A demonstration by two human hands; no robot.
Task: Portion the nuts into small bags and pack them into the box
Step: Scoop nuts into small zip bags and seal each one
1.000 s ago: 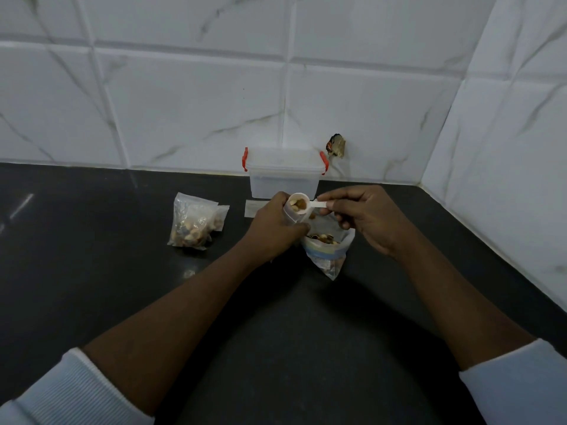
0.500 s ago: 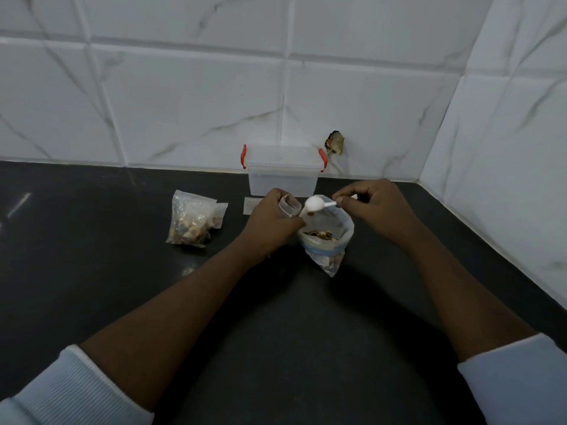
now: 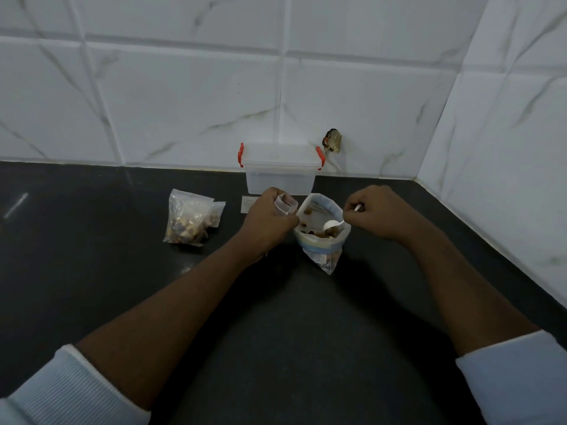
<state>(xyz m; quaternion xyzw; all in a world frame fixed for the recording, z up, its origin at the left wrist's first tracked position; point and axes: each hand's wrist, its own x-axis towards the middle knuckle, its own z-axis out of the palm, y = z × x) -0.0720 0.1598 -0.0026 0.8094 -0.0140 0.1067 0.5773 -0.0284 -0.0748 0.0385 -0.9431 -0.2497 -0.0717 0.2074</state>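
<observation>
A dark countertop (image 3: pixel 92 271) runs along a white marble-look tiled wall (image 3: pixel 184 102), seen from above by the person working at it. Towards the left, a small filled bag (image 3: pixel 190 219) of nuts lies on the counter, with the edge of a second bag showing just behind it. Right of these, a flat white slip (image 3: pixel 247 204) lies near the wall; what it is cannot be made out. The left hand (image 3: pixel 270 219) comes next, its fingers curled round a small empty bag (image 3: pixel 287 204) whose open mouth sticks up above the fist. Behind the hands, against the wall, stands a clear plastic box (image 3: pixel 280 170) with its lid on and a red clip at each end. Just right of the left hand, and touching it, a large bag (image 3: pixel 320 250) stands upright on the counter with its top rolled down and wide open, loose nuts (image 3: pixel 325 234) visible inside. A white plastic spoon (image 3: pixel 333 223) dips into that bag, its bowl down among the nuts. The right hand (image 3: pixel 377 211) pinches the spoon's handle between thumb and curled fingers, just beside the bag's rim. On the wall above and right of the box is a small dark object (image 3: pixel 332 141), too blurred to identify. Both forearms are bare, with pale sleeves (image 3: pixel 70 391) pushed up near the bottom corners.
</observation>
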